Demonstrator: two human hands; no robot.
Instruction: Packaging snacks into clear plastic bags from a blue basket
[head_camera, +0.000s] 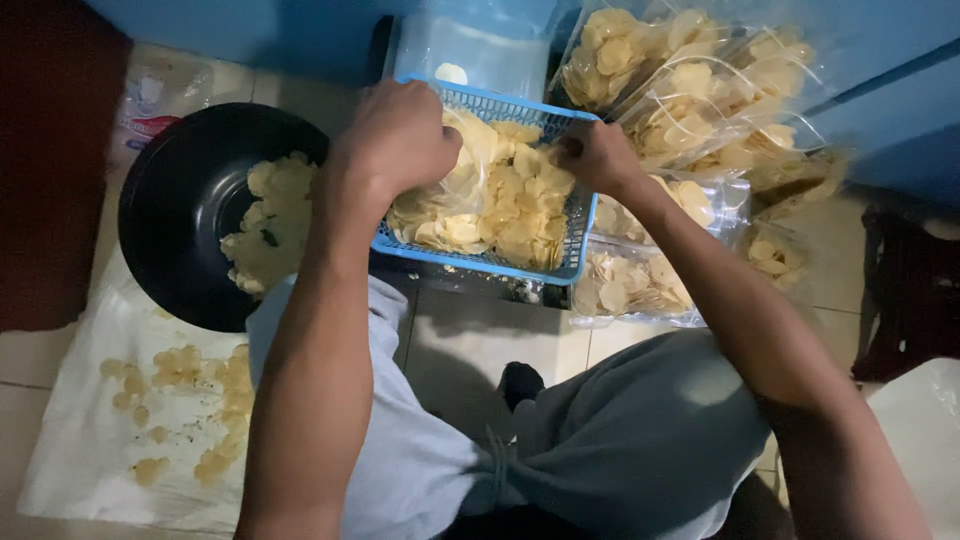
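Chips (510, 205), pale yellow and round, fill a clear plastic bag (470, 190) that sits inside the blue basket (578, 240), right in the middle of the view on the tiled floor (490, 345). The left hand (400, 135) is up at the bag's left edge, fingers curled down and closed on the plastic there. The right hand (597, 155) is over at the basket's right rim, fingers bunched and pinching the bag's other edge. Between the two hands the bag's mouth looks held apart, chips heaped under it.

Just left of the basket sits a black bowl (175, 215) with more chips lying in its right half. Below that bowl, a white sheet (90, 450) spread on the floor carries loose chips and crumbs. Behind and to the right of the basket, filled clear bags of chips (690, 90) are piled against the blue wall, and more lie flat just beside the basket's right side. The person's grey-clad knees take up the foreground.
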